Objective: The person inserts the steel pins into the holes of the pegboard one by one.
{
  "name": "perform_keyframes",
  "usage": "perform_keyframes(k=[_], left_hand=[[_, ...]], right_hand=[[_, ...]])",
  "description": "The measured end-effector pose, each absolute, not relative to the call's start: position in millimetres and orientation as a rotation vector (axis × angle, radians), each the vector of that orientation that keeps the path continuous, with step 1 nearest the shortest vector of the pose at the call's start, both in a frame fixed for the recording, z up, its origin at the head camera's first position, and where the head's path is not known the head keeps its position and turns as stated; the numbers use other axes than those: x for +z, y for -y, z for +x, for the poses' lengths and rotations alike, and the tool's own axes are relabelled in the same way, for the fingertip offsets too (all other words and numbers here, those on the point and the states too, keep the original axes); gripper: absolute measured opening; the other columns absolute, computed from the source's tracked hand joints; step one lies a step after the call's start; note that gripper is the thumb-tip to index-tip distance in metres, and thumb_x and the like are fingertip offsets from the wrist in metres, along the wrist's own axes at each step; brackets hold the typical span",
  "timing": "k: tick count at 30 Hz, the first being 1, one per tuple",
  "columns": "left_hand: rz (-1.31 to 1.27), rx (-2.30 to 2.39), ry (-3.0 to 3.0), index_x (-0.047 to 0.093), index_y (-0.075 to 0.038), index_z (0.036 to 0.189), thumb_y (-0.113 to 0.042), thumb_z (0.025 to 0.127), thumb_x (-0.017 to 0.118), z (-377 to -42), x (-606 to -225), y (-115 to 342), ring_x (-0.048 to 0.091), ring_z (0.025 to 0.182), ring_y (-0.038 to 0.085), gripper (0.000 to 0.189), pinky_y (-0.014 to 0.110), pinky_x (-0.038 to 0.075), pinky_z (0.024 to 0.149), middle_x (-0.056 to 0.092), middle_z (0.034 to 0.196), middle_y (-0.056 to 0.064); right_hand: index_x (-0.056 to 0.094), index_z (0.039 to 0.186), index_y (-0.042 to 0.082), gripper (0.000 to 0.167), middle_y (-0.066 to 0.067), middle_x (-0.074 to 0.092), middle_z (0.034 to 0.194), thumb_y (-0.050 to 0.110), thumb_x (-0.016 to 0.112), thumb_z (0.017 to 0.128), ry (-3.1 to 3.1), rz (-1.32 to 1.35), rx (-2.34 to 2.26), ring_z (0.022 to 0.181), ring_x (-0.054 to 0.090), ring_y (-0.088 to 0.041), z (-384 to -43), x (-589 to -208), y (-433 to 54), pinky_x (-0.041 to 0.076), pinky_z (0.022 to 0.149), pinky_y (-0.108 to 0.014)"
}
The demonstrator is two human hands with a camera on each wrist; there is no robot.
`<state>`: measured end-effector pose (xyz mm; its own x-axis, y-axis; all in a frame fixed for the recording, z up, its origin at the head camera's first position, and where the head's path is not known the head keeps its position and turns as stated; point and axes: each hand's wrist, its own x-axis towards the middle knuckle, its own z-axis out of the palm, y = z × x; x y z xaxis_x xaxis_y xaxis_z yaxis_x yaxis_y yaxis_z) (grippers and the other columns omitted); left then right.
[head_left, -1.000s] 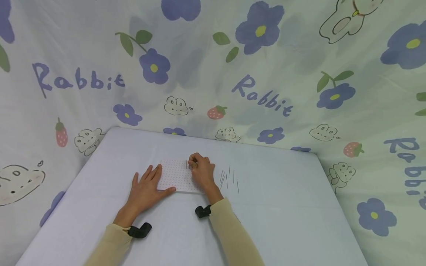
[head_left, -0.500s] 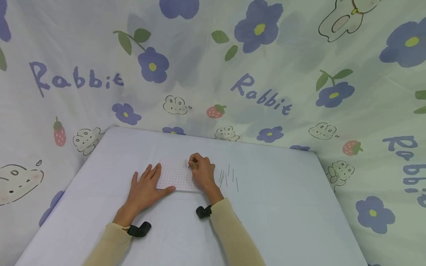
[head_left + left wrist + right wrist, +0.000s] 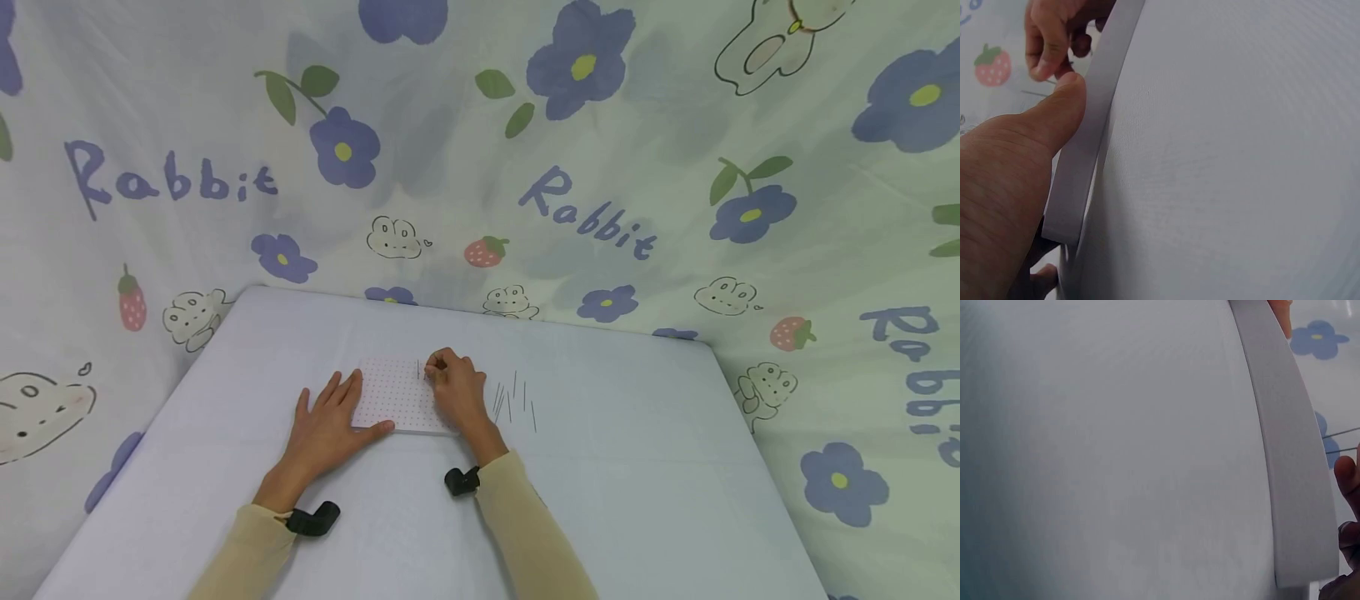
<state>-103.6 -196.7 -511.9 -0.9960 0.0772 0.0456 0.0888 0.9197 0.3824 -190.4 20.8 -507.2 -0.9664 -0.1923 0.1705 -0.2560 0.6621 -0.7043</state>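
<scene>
A white board (image 3: 390, 400) with a grid of small dots lies on the table. My left hand (image 3: 324, 429) rests along its left side, fingers spread, thumb (image 3: 1071, 103) on the near edge. Over the board's far right part, my right hand (image 3: 459, 387) has thumb and forefinger pinched together at a thin dark needle, mostly hidden by the fingers in the head view. Just left of those fingertips another thin needle (image 3: 418, 369) stands up from the board. Two thin needles (image 3: 1342, 450) show beside the right fingers in the right wrist view.
Several loose thin needles (image 3: 514, 400) lie on the white-covered table (image 3: 637, 450) to the right of the board. A patterned cloth (image 3: 450, 167) with flowers and rabbits hangs behind the table. Black wrist cameras (image 3: 313, 518) sit at both cuffs.
The head view has shifted slightly. My right hand stays at the same part of the board with only a slight movement of hand and wrist; the left hand keeps its place.
</scene>
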Motion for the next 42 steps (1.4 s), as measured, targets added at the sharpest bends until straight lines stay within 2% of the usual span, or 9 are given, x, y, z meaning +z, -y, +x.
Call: perform_keyframes(k=[5, 10, 15, 21, 31, 42], left_hand=[[-0.14, -0.619, 3.042, 0.027, 0.004, 0.156, -0.079, 0.083, 0.058, -104, -513, 195, 0.021, 0.15, 0.046, 0.115, 0.074, 0.003, 0.113, 0.03, 0.16, 0.025], [-0.137, -0.609, 3.037, 0.026, 0.003, 0.157, -0.08, 0.082, 0.058, -105, -515, 196, 0.02, 0.15, 0.045, 0.116, 0.073, 0.003, 0.114, 0.03, 0.161, 0.024], [-0.148, -0.619, 3.032, 0.026, 0.003, 0.157, -0.08, 0.083, 0.057, -106, -514, 197, 0.02, 0.15, 0.046, 0.116, 0.073, 0.003, 0.114, 0.03, 0.161, 0.025], [-0.15, -0.615, 3.031, 0.026, 0.003, 0.157, -0.08, 0.083, 0.056, -106, -514, 197, 0.02, 0.15, 0.045, 0.115, 0.073, 0.003, 0.114, 0.03, 0.161, 0.025], [-0.158, -0.606, 3.019, 0.025, 0.004, 0.157, -0.08, 0.082, 0.057, -108, -517, 198, 0.02, 0.15, 0.046, 0.117, 0.073, 0.003, 0.113, 0.03, 0.161, 0.025], [-0.164, -0.612, 3.033, 0.025, 0.005, 0.157, -0.08, 0.082, 0.057, -107, -516, 196, 0.021, 0.149, 0.047, 0.117, 0.074, 0.002, 0.113, 0.03, 0.16, 0.026]], right_hand=[[0.065, 0.109, 0.026, 0.012, 0.015, 0.065, 0.099, 0.034, 0.062, 0.101, 2.815, 0.365, 1.225, 0.094, 0.053, -0.01, -189, -502, -35, 0.033, 0.096, -0.051], [0.066, 0.112, 0.022, 0.015, 0.01, 0.066, 0.1, 0.03, 0.064, 0.1, 2.793, 0.314, 1.287, 0.098, 0.056, -0.018, -188, -491, -54, 0.031, 0.101, -0.057], [0.067, 0.11, 0.019, 0.014, 0.006, 0.067, 0.099, 0.027, 0.066, 0.099, 2.748, 0.222, 1.351, 0.101, 0.058, -0.024, -186, -482, -76, 0.029, 0.101, -0.063], [0.069, 0.105, 0.016, 0.013, 0.002, 0.068, 0.096, 0.025, 0.07, 0.096, 2.712, 0.058, 1.361, 0.098, 0.059, -0.026, -176, -482, -106, 0.029, 0.098, -0.065], [0.071, 0.1, 0.019, 0.015, 0.003, 0.068, 0.093, 0.031, 0.074, 0.093, 2.783, -0.248, 1.177, 0.098, 0.057, -0.025, -157, -508, -150, 0.03, 0.089, -0.055], [0.073, 0.094, 0.017, 0.019, 0.004, 0.065, 0.085, 0.034, 0.078, 0.088, 2.833, -0.382, 1.011, 0.088, 0.058, -0.023, -149, -514, -161, 0.032, 0.08, -0.051]])
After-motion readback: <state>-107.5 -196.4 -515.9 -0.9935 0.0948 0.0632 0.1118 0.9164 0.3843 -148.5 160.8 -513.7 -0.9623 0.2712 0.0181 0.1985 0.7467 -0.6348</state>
